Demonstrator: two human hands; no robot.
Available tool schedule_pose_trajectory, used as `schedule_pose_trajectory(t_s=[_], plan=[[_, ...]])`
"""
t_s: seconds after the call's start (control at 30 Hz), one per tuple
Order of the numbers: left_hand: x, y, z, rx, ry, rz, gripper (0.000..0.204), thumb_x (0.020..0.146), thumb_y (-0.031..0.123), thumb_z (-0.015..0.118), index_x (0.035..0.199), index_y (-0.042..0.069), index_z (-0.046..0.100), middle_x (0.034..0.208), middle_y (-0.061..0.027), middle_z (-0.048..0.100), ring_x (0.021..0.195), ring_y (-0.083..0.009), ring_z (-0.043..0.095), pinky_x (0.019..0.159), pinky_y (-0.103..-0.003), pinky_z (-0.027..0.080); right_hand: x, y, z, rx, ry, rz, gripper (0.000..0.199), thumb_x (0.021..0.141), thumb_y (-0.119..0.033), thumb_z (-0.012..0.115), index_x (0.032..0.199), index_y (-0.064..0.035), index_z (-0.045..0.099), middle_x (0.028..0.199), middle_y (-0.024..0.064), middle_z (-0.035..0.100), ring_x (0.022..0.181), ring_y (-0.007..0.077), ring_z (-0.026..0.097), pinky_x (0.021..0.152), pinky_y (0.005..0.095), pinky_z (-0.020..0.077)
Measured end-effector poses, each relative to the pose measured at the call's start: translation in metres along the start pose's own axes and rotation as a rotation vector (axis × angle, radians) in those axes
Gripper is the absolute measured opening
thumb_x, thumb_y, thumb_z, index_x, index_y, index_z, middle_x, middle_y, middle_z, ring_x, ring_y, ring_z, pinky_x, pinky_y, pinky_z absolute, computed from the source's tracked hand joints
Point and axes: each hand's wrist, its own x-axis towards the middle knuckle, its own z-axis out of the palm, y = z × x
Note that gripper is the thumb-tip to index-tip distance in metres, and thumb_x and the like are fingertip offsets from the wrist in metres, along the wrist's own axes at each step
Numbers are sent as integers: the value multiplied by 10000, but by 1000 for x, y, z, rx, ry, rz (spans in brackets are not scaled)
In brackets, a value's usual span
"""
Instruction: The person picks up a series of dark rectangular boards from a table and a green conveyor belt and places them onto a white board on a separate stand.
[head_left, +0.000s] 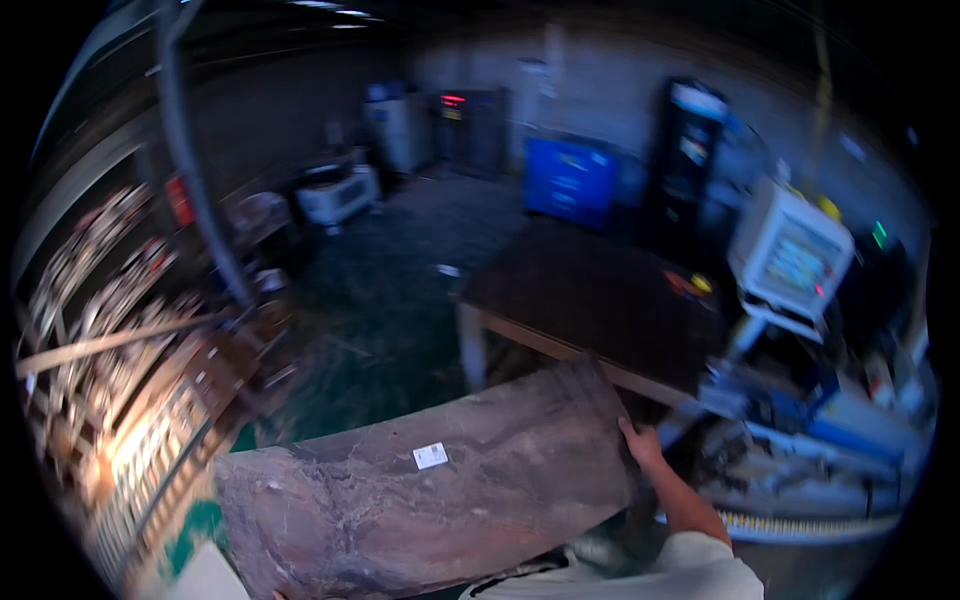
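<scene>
A long brown panel [430, 500] with a marble-like pattern spans the lower middle, and a small white label [430, 456] sticks to its upper face. At the panel's right end, my right hand [641, 444] is closed round the edge, the thumb on top and the other fingers hidden beneath. Just a sliver of my left hand [279, 595] shows at the panel's near edge, low on the left, holding it there; most of that hand is out of the picture. The panel's far right corner overlaps the front of a dark-topped table [590, 285] in this view.
Small orange and yellow items [690, 284] lie on the table. To its right are a screen cabinet [792, 260] and a long machine [810, 430]. A blue box [570, 180] stands beyond. Racks of stacked pieces [110, 270] and a post [195, 170] line the left.
</scene>
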Motion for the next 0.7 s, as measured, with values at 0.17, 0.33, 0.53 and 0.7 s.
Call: schedule_pose_trajectory(t_s=[0.17, 0.33, 0.53, 0.7], plan=[[-39, -93, 135, 302, -263, -135, 712, 954, 497, 446, 1517, 71, 355, 1549, -155, 369, 1402, -374, 359, 1169, -546, 280, 10, 81, -104, -73, 135, 302, 796, 836, -745, 518, 1019, -1, 734, 1016, 258, 701, 1058, 420, 643, 906, 462, 491], [-76, -208, 247, 472, -483, -348, 673, 966, 469, 447, 1494, 56, 382, 1528, -165, 397, 1395, -357, 375, 1170, -528, 305, 12, 206, -146, -93, 287, 530, 890, 797, -762, 556, 1056, 77, 705, 1058, 312, 679, 1078, 432, 641, 937, 465, 482], [-64, -321, 325, 634, -535, -474, 636, 973, 494, 457, 1455, 80, 436, 1469, -147, 467, 1319, -311, 464, 1060, -481, 416, 15, 241, -166, -37, 350, 648, 769, 848, -684, 549, 1050, 39, 714, 1016, 330, 669, 1051, 431, 647, 920, 478, 491], [-21, -432, 338, 924, -531, -605, 701, 940, 619, 493, 1495, 200, 405, 1480, -31, 475, 1114, -232, 587, 736, -344, 497, -9, 264, -181, -205, 630, 643, 530, 948, -520, 493, 957, -55, 747, 953, 245, 700, 937, 432, 667, 841, 506, 514]])
